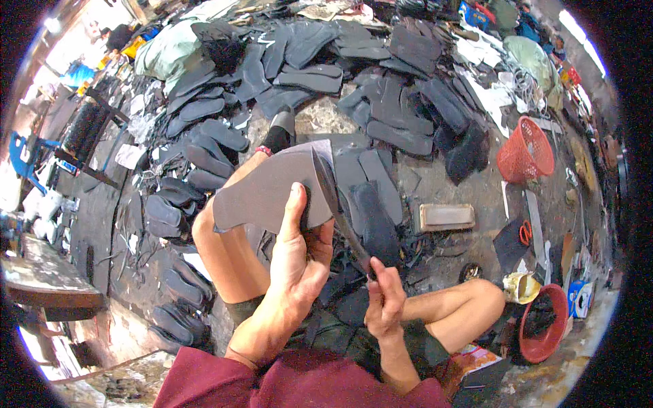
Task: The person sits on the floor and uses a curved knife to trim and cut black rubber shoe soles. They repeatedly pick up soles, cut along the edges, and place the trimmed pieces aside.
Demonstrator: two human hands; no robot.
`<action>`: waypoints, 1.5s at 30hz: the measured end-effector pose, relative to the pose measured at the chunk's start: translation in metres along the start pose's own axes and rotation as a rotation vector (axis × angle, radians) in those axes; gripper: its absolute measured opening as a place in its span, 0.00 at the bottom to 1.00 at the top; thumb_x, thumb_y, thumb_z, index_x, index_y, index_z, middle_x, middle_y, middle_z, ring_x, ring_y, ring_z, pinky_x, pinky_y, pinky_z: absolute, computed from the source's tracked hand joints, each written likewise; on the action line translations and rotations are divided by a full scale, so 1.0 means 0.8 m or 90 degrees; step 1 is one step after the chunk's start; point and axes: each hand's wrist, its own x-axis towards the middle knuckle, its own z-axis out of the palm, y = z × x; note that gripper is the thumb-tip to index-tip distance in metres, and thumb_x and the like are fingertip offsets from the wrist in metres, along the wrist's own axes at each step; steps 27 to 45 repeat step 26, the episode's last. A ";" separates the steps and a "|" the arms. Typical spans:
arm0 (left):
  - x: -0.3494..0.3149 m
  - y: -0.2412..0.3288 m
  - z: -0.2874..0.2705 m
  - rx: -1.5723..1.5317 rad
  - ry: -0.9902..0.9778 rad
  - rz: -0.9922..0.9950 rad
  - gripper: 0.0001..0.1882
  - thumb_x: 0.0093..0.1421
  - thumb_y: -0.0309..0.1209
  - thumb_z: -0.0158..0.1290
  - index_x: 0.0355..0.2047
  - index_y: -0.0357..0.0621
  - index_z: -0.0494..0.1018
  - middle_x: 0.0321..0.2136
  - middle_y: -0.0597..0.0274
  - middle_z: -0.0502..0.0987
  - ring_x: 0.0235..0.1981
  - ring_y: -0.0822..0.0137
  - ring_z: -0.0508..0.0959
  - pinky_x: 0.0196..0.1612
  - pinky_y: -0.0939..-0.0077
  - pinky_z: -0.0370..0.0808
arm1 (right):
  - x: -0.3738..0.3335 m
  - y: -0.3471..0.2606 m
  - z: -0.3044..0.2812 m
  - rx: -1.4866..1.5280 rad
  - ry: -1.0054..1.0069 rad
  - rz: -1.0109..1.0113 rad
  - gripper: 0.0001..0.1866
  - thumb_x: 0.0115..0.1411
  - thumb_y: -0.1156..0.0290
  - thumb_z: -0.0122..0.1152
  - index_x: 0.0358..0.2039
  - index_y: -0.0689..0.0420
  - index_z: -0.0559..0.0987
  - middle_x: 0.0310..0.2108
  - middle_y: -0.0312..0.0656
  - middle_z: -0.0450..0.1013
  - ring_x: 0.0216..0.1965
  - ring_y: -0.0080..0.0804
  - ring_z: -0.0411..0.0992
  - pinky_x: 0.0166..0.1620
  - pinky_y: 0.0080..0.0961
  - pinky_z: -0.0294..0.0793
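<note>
A workshop floor (449, 183) of bare grey concrete is being shown from above, littered with dark sole blanks (401, 136) lying in loose heaps and overlapping rows across the upper half of the view. A red mesh basket (525, 151) is standing to the right of the heaps, a pale block (447, 216) is lying on the floor below them, and a red bowl (544, 325) is sitting near the person's right knee (479, 292). The person is being seen seated, bare legs bent, with a maroon sleeve (286, 384) at the lower edge. A grey sheet (269, 187) is being held up over the left knee (211, 231) by the left hand (296, 262); the thumb is being pressed flat against its near face while the other fingers are curled behind it, so the sheet is being pinched at its lower edge. A knife (343, 211) with a long dark blade is being gripped by the right hand (384, 299), fingers closed tightly round the handle, the blade being laid along the sheet's right edge and touching it. Whether the blade is being driven into the material cannot be told.
</note>
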 end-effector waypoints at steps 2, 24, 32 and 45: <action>-0.011 -0.016 -0.003 0.041 0.041 0.016 0.12 0.59 0.40 0.65 0.41 0.52 0.79 0.36 0.71 0.82 0.32 0.72 0.80 0.36 0.80 0.80 | 0.004 -0.005 -0.012 -0.017 -0.006 0.018 0.19 0.65 0.72 0.56 0.57 0.53 0.77 0.29 0.44 0.72 0.27 0.39 0.71 0.31 0.33 0.73; -0.080 0.003 -0.161 0.476 -0.059 -0.161 0.43 0.43 0.28 0.73 0.59 0.38 0.63 0.49 0.56 0.73 0.50 0.61 0.75 0.52 0.64 0.75 | 0.032 -0.020 -0.029 0.014 -0.331 0.045 0.24 0.59 0.83 0.56 0.57 0.55 0.75 0.26 0.46 0.70 0.25 0.40 0.73 0.29 0.34 0.72; -0.087 0.013 -0.159 0.585 -0.056 -0.169 0.45 0.45 0.28 0.73 0.61 0.38 0.61 0.52 0.57 0.71 0.55 0.61 0.71 0.59 0.61 0.70 | 0.036 -0.018 -0.011 0.034 -0.342 0.025 0.24 0.59 0.82 0.56 0.57 0.55 0.75 0.26 0.47 0.70 0.25 0.40 0.73 0.29 0.34 0.72; -0.087 0.013 -0.159 0.585 -0.056 -0.169 0.45 0.45 0.28 0.73 0.61 0.38 0.61 0.52 0.57 0.71 0.55 0.61 0.71 0.59 0.61 0.70 | 0.036 -0.018 -0.011 0.034 -0.342 0.025 0.24 0.59 0.82 0.56 0.57 0.55 0.75 0.26 0.47 0.70 0.25 0.40 0.73 0.29 0.34 0.72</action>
